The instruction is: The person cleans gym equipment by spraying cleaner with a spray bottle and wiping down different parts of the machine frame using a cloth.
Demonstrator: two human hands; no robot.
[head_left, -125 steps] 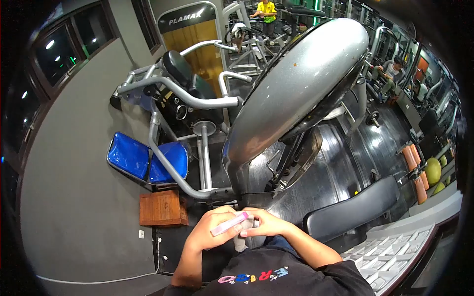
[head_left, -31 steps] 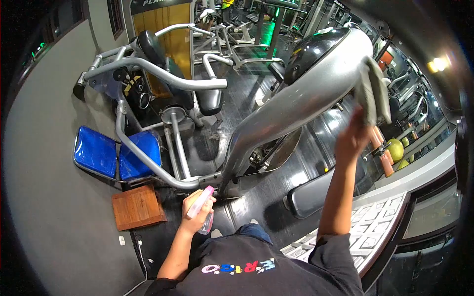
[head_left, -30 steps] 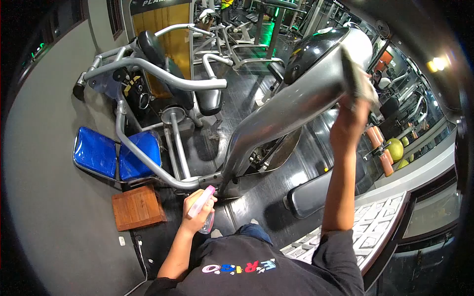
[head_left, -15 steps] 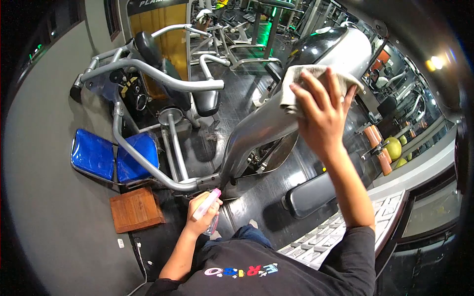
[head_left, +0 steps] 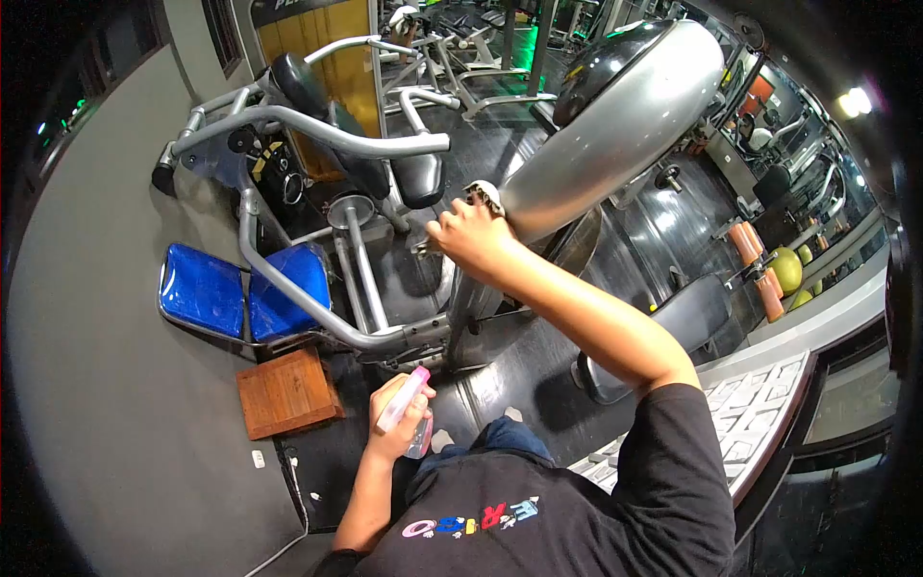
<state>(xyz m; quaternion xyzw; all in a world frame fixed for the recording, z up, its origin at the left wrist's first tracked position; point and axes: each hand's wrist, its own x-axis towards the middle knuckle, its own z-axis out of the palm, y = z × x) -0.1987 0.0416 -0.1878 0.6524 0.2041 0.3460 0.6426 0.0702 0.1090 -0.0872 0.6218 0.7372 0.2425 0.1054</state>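
Observation:
My left hand [head_left: 392, 420] is closed around a clear spray bottle [head_left: 420, 440] with a pink and white top, held low in front of my shirt. My right hand [head_left: 473, 238] is closed on a pale cloth [head_left: 486, 195], most of it hidden by the fingers. The cloth lies at the lower part of the large silver curved cover [head_left: 615, 125] of a gym machine. Its polished surface rises from my right hand toward the upper right.
A machine with bent silver bars [head_left: 317, 139] stands at the left. Below it are a blue chair [head_left: 204, 293] and a wooden box [head_left: 286, 394]. A black padded bench [head_left: 678, 322] is at the right, beside a white patterned panel [head_left: 760, 413].
My right hand has moved with the cloth from the upper part of the silver cover down and left to its lower part. My left hand still holds the bottle. The view has shifted slightly.

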